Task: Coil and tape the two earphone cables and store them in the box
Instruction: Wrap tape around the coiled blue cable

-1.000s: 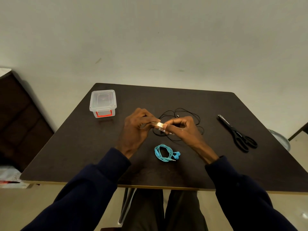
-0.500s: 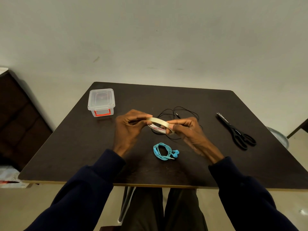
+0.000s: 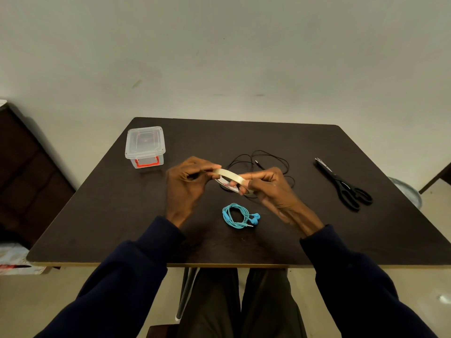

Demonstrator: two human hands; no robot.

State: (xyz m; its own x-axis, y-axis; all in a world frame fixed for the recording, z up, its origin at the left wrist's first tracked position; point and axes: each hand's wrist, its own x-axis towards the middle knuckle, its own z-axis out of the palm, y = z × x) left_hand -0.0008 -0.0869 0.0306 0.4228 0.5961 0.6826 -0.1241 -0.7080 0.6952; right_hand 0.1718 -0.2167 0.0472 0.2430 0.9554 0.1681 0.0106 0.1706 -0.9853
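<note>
Since the blue earphones (image 3: 240, 215) lie coiled on the desk (image 3: 109, 215) midway along and a little in from its near edge, directly on the person's side of the raised tape roll (image 3: 231, 176), a freed strip would, in my judgement, have to come down and back toward the person. The right hand (image 3: 268, 189) is marginally the closer to that coil. No tape can be made out on the coil.

The roll is held above the desk's middle, seen almost edge-on. Its long axis runs left to right, dipping toward the right. The left hand (image 3: 188, 184) pinches the left end between thumb and fingertips. The right hand's fingers curl round the other end. Both hands are slightly blurred, so no loose tape end can be confirmed.

Red lettering (image 3: 226, 184) shows inside the roll's core but is not legible.

Just beyond the hands the black earphones (image 3: 266, 158) sprawl uncoiled. The scissors (image 3: 346, 189) lie well apart by the right edge, blades pointing away. The box (image 3: 145, 146) stands near the far left corner, lid on, with an orange latch and no readable marking.
</note>
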